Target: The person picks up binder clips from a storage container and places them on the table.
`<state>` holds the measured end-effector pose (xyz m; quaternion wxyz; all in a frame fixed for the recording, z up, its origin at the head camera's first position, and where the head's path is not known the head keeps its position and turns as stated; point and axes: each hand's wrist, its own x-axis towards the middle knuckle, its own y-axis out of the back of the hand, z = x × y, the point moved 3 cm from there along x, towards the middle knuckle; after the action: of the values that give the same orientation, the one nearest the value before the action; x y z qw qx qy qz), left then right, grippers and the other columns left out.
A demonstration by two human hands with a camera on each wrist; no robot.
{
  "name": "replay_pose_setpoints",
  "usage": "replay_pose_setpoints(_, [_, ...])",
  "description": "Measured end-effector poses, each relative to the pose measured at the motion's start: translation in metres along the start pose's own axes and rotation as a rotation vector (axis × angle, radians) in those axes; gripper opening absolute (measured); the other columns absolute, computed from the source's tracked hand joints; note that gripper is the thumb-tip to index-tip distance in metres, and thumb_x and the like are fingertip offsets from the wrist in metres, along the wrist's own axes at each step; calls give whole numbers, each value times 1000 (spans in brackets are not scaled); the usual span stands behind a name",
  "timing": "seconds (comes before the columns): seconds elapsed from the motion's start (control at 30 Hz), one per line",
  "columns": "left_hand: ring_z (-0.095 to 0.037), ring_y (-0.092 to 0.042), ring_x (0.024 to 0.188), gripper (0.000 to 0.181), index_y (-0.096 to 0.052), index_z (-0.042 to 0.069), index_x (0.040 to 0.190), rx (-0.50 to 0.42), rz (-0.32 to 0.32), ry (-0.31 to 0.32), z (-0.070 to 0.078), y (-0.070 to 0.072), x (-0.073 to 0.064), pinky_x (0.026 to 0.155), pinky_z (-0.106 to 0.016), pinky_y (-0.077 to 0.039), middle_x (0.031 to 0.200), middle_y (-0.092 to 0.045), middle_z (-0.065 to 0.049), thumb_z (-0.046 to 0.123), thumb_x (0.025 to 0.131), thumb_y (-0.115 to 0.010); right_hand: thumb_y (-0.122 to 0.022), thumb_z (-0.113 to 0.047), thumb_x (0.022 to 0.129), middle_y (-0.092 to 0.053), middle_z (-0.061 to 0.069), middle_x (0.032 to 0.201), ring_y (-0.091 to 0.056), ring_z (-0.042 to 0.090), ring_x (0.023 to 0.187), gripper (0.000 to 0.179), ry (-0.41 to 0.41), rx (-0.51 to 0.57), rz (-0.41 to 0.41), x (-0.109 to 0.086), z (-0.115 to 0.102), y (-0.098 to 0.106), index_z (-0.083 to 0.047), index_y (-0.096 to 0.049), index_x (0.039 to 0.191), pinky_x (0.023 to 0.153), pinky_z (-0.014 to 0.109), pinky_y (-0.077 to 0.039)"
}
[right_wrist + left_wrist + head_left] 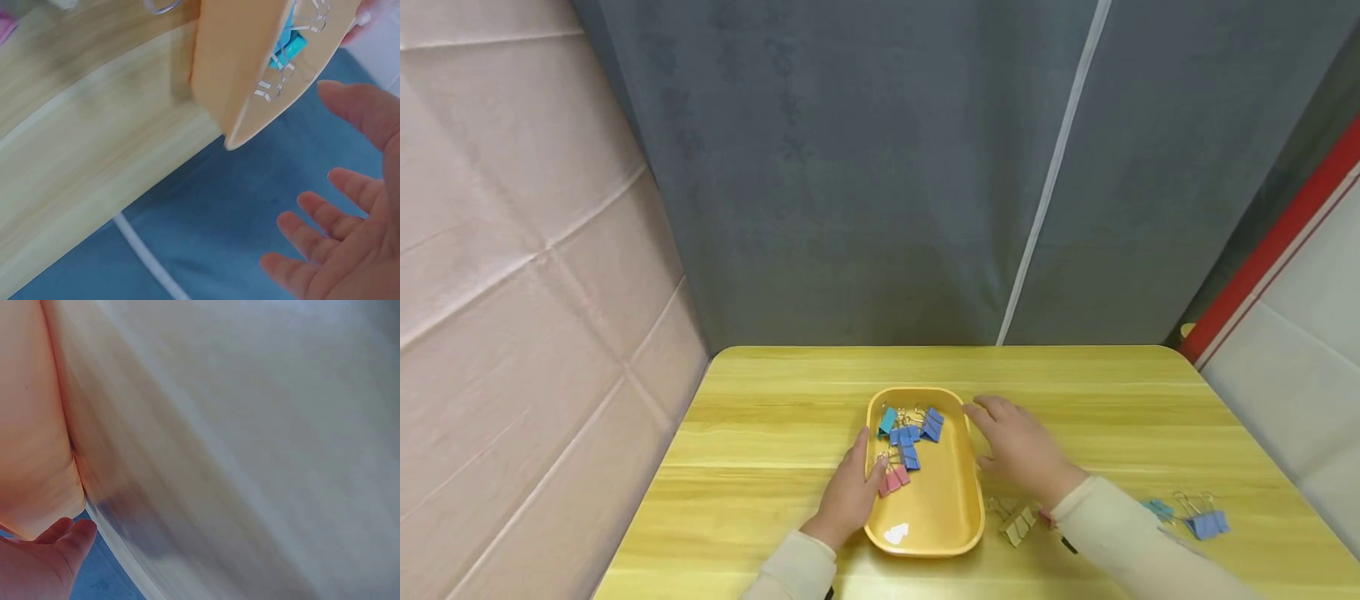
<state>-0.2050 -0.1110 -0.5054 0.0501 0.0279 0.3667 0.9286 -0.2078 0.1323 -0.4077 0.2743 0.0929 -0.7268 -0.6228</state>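
Observation:
A yellow plastic tray [942, 508] lies lengthwise near the front of the table. Inside it, toward the far left, are several binder clips: a teal one [887, 420], blue ones [932, 423] and a pink one [893, 480]. My left hand [848, 493] grips the tray's left side, its thumb over the rim beside the pink clip. At the opposite side, my right hand [1021, 446] has its fingers spread, with the fingertips right by the rim. The right wrist view shows this hand [350, 231] holding nothing, its palm facing the tray wall [228, 62].
Right of the tray lies a yellow binder clip [1017, 527], with a pink clip [1047, 518] partly hidden by the right wrist. A teal clip [1159, 508] and a blue clip [1208, 523] lie farther right on the wooden table [760, 433]. A grey curtain [850, 167] hangs behind.

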Motion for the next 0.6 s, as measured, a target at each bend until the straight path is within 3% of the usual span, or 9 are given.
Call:
replay_pose_setpoints(0.2, [-46,-40,132,65,-22,6,153,-1,5,-5,-1,0,1,110,-59,-32,148,-38,-26,40,102,-44,-85,-17,71,-54,20,131,-52,38,121,72,48,53,-83,11,-18,-6,-4,-53,134,100,54,-46])
replay_pose_setpoints(0.6, [-46,-40,132,66,-21,6,153,-11,5,-1,-1,0,1,109,-59,-32,147,-38,-26,39,102,-45,-85,-15,71,-58,15,126,-55,33,118,66,129,88,-139,25,-38,-12,-4,-57,130,100,49,-48])
